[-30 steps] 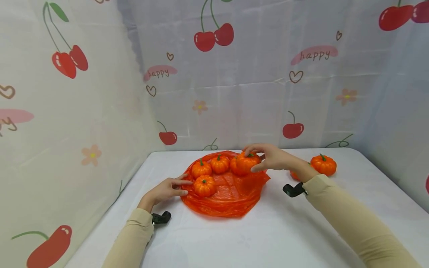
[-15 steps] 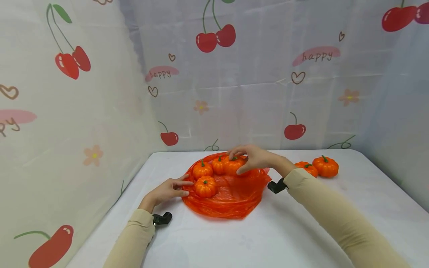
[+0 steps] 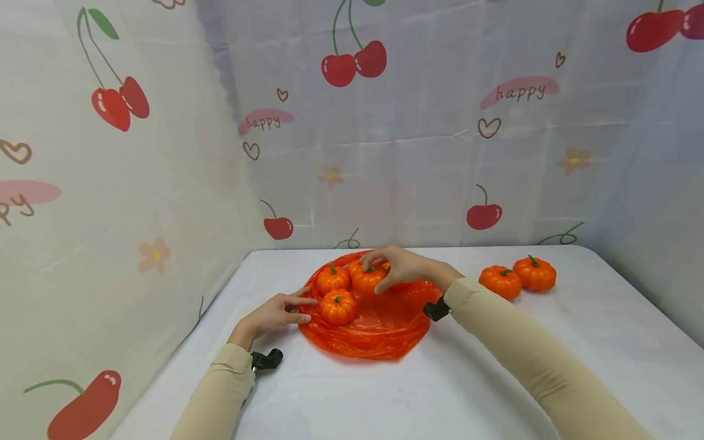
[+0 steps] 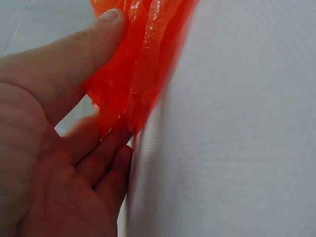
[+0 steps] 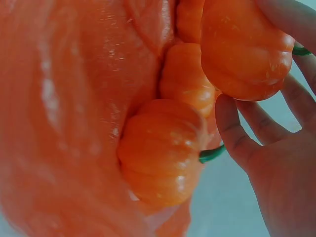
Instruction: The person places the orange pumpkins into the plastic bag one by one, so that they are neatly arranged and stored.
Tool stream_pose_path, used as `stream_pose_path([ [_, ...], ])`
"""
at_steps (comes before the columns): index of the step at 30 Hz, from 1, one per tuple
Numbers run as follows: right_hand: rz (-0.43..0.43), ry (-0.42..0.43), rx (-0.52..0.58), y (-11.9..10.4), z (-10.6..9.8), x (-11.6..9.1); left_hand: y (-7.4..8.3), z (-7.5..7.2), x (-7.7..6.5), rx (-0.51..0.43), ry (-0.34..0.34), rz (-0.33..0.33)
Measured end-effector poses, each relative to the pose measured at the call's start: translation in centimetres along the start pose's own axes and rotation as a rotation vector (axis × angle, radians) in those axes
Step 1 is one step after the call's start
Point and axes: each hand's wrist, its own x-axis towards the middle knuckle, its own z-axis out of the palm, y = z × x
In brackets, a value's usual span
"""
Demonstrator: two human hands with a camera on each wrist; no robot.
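Observation:
An orange plastic bag [image 3: 379, 336] lies spread on the table with its mouth wide. My left hand [image 3: 272, 316] holds its left edge; in the left wrist view the orange film [image 4: 143, 59] passes between thumb and fingers. My right hand [image 3: 404, 266] grips a small orange pumpkin [image 3: 365, 282] over the bag, fingers round its top near the green stem. In the right wrist view this pumpkin [image 5: 247, 49] is lifted above the others. Inside the bag sit a front pumpkin [image 3: 338, 307], a left pumpkin [image 3: 332, 280] and others partly hidden by the right hand.
Two more pumpkins stand side by side on the right of the table, a nearer one [image 3: 500, 282] and a farther one [image 3: 535, 273]. A white cloth [image 3: 396, 403] covers the table. Cherry-printed curtains [image 3: 385, 140] enclose the back and sides.
My right hand has carried its pumpkin leftward and slightly down, further over the bag, uncovering the two pumpkins at right. The left hand stays at the bag's edge.

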Motion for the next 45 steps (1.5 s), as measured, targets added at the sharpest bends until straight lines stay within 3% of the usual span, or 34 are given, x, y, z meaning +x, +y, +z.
stream_pose_path([
  [8, 0.048, 0.004, -0.016, 0.4, 0.9, 0.3, 0.0, -0.1, 0.1, -0.004, 0.003, -0.003],
  [21, -0.006, 0.009, -0.138, 0.2, 2.0, 0.6, -0.2, -0.1, 0.2, 0.006, -0.001, 0.012],
  [30, 0.018, 0.009, -0.162, 0.5, 2.8, 0.2, -0.1, 0.0, 0.0, -0.003, 0.000, 0.011],
  [45, 0.014, 0.029, -0.140, -0.1, 1.7, -1.1, -0.2, 0.0, 0.1, -0.004, 0.002, -0.002],
])
